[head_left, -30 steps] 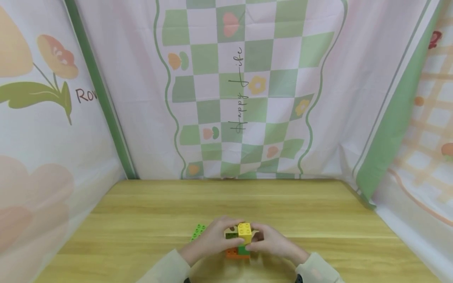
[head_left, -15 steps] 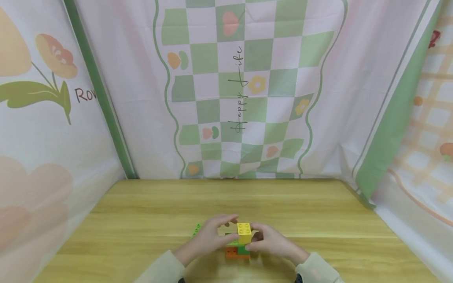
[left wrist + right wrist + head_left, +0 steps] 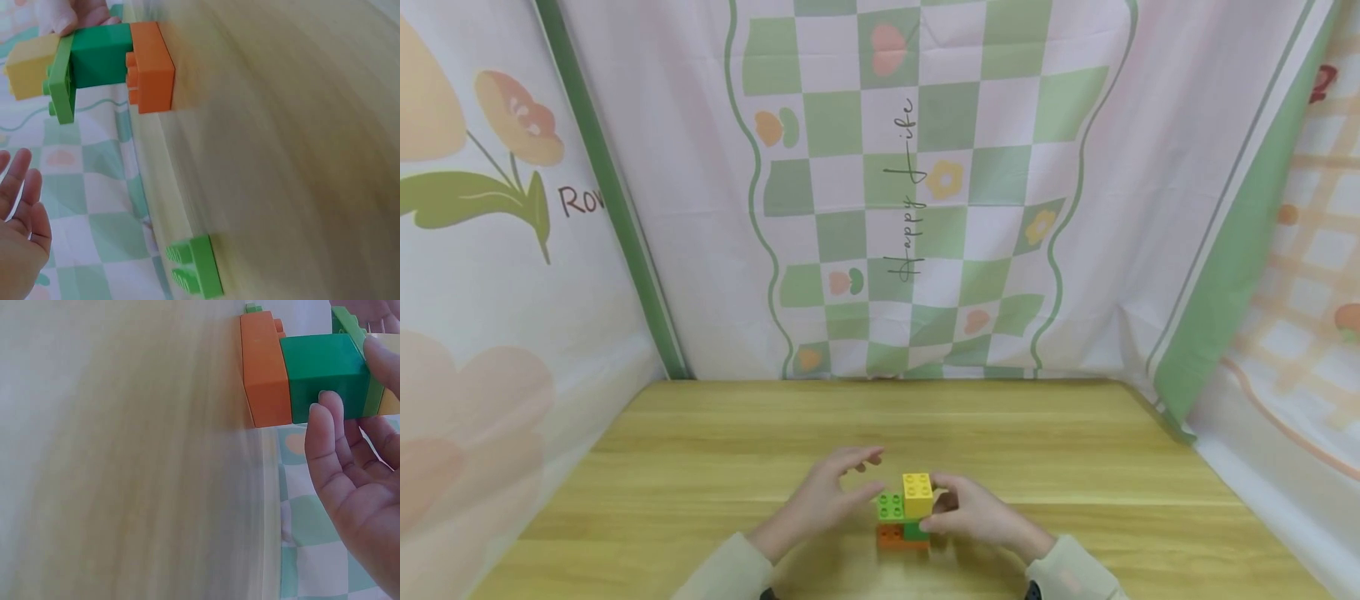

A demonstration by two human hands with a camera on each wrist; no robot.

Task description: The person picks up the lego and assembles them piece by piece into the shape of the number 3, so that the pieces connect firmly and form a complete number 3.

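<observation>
A small tower of toy building bricks stands on the table. Its base is an orange brick [image 3: 892, 536], with a dark green brick [image 3: 325, 375] on the right part of it. Above that lies a thin light green brick [image 3: 891, 506], overhanging to the left, and a yellow brick [image 3: 917, 495] tops its right side. My right hand [image 3: 973, 515] holds the tower from the right, thumb near the thin light green brick. To the left, my left hand [image 3: 829, 496] is held away from the tower, fingers apart and nothing in them.
Another light green brick [image 3: 205, 267] lies on the wooden table [image 3: 700, 467], hidden behind the left hand in the head view. Patterned cloth curtains [image 3: 880, 208] close off the back and both sides of the table.
My left hand has let go of the yellow brick and drawn away to the left, uncovering the thin light green brick's studs. The right hand stays at the tower.
</observation>
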